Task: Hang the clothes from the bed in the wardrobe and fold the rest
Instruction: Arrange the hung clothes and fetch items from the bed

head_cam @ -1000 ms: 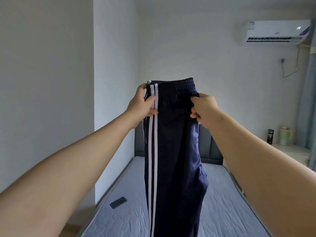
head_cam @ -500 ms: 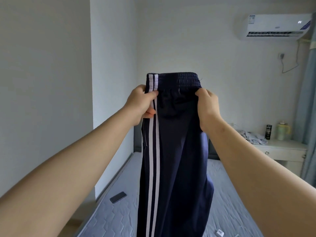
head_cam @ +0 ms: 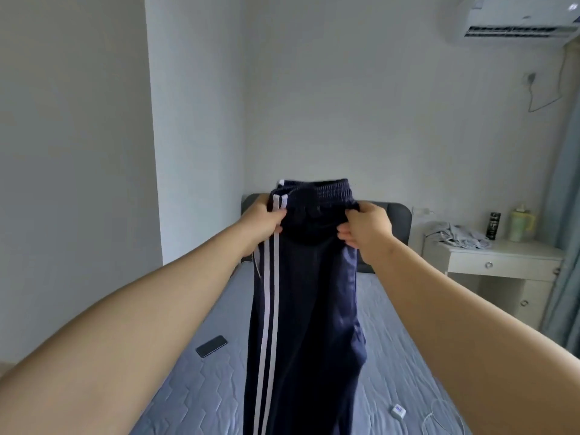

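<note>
Above the bed [head_cam: 213,387], navy track pants [head_cam: 314,309] hanging, left hand [head_cam: 260,219] and right hand [head_cam: 368,227] fingers [head_cam: 343,236] pinching the waistband [head_cam: 332,193].

A white bedside table [head_cam: 518,250] with two drawers stands at the right; on its top, towards the back, a black can [head_cam: 493,226] stands upright just left of a pale green jug [head_cam: 519,226]; a blue-grey curtain [head_cam: 565,215] hangs to the table's right; high above the table an air conditioner [head_cam: 518,20] is mounted; well left of the table lies a dark phone [head_cam: 211,346]; nearer the camera than the table, a small white charger [head_cam: 398,411] lies beside a thin white cable [head_cam: 439,416].
</note>
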Action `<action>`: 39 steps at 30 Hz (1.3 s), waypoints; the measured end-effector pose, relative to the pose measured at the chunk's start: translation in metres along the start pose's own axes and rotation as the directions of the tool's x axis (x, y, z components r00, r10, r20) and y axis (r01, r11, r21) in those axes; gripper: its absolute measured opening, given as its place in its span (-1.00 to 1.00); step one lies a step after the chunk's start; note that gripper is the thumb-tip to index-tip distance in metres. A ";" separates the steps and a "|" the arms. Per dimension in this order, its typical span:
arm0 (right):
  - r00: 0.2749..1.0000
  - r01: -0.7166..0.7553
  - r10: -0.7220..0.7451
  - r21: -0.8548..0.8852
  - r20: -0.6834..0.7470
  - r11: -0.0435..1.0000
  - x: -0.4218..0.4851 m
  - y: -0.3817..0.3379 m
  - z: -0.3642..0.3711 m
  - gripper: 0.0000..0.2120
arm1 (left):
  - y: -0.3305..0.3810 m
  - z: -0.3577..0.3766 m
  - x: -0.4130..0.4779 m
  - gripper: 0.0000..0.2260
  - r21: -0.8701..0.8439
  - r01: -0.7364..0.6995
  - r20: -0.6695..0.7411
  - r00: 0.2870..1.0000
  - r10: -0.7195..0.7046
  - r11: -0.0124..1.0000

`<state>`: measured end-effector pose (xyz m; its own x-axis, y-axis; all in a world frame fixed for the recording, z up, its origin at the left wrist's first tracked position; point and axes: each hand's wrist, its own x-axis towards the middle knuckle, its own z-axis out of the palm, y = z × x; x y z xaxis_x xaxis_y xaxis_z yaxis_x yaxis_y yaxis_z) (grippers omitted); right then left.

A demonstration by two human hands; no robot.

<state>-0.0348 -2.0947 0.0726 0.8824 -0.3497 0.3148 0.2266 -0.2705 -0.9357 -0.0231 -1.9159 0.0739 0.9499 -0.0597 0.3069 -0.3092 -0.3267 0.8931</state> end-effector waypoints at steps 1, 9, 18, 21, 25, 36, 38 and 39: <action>0.999 0.037 -0.037 0.031 -0.014 0.999 0.003 -0.004 -0.001 -0.80 | 0.005 -0.001 0.005 -0.89 -0.003 -0.062 -0.016 0.998 0.062 0.998; 0.958 0.287 -0.285 0.225 -0.042 0.931 -0.002 -0.023 -0.007 -0.80 | 0.040 -0.018 0.015 -0.89 -0.071 -0.379 -0.111 0.922 0.370 0.923; 0.978 0.211 -0.202 0.258 -0.060 0.943 -0.053 0.022 -0.007 -0.86 | -0.005 -0.013 -0.055 -0.86 -0.074 -0.247 -0.070 0.968 0.243 0.966; 0.997 0.080 -0.074 0.263 -0.032 0.962 -0.079 0.056 -0.004 -0.83 | -0.043 0.000 -0.093 -0.84 -0.053 -0.075 -0.024 0.997 0.074 0.996; 0.986 -0.164 0.159 0.293 0.041 0.942 -0.137 0.104 -0.005 -0.75 | -0.086 0.015 -0.157 -0.90 -0.073 0.060 -0.028 0.998 -0.062 0.996; 0.844 -0.533 0.536 0.129 0.020 0.836 -0.327 0.207 -0.010 -0.73 | -0.202 0.031 -0.320 -0.84 -0.139 0.490 0.219 0.863 -0.456 0.860; 0.808 -0.589 0.589 0.081 0.020 0.804 -0.356 0.227 -0.014 -0.78 | -0.224 0.037 -0.346 -0.86 -0.118 0.552 0.238 0.823 -0.516 0.826; 0.785 -0.619 0.619 0.057 0.021 0.783 -0.369 0.238 -0.016 -0.82 | -0.234 0.042 -0.358 -0.86 -0.107 0.580 0.245 0.803 -0.543 0.808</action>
<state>-0.3132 -2.0440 -0.2638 0.8415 -0.4232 -0.3358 -0.3456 0.0560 -0.9367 -0.2892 -1.8571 -0.2591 0.9422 -0.1011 -0.3194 0.2957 -0.1972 0.9347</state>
